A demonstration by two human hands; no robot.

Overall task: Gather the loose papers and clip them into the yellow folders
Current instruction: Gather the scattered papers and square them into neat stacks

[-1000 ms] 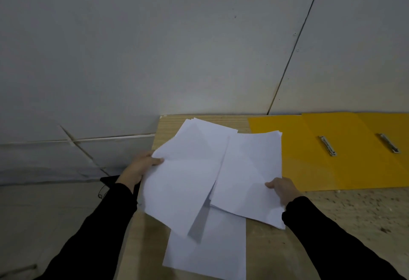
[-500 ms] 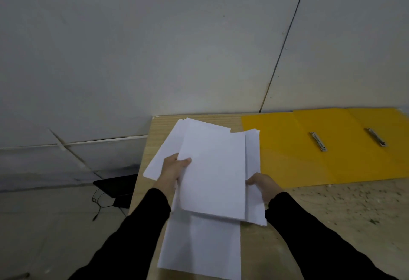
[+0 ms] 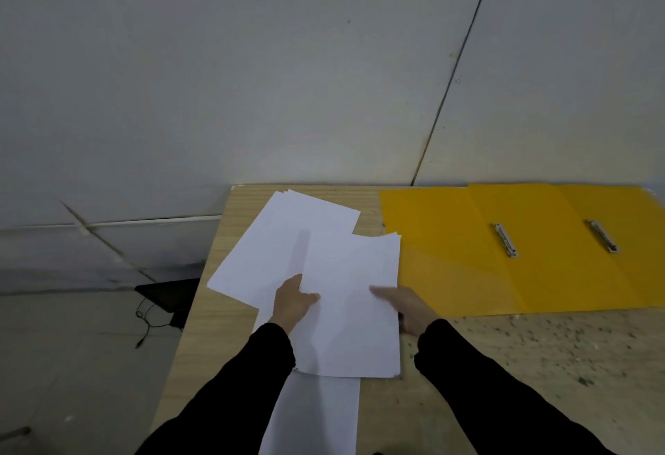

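Papers (image 3: 345,274) lie in three lots on the left part of the wooden desk (image 3: 212,339). The front stack (image 3: 352,343) stands nearly square to the person and is held between both hands. Its sheets are slightly fanned at the top right corner, which covers the left edge of the yellow folders (image 3: 449,256). Whether this stack rests on the desk or is lifted a little cannot be told.

The left hand (image 3: 293,305) grips the stack's left edge, with the thumb lying on top and pointing right and the fingers hidden beneath the sheets. The right hand (image 3: 408,307) holds the right edge the same way, thumb stretched over the top sheet and fingers out of sight below. Both arms wear black sleeves (image 3: 503,389).

Behind the stack, and partly under it, a tilted bunch of sheets (image 3: 284,238) reaches toward the desk's far left corner. A single sheet (image 3: 316,415) lies nearest the person, its far end tucked under the front stack.

The folders lie open and flat on the right, overlapping one another, with their far edges at the grey wall (image 3: 252,76). Two metal clips (image 3: 504,239) sit slantwise on them, well apart from the papers. On the floor left of the desk is a black object with a cable (image 3: 165,296).
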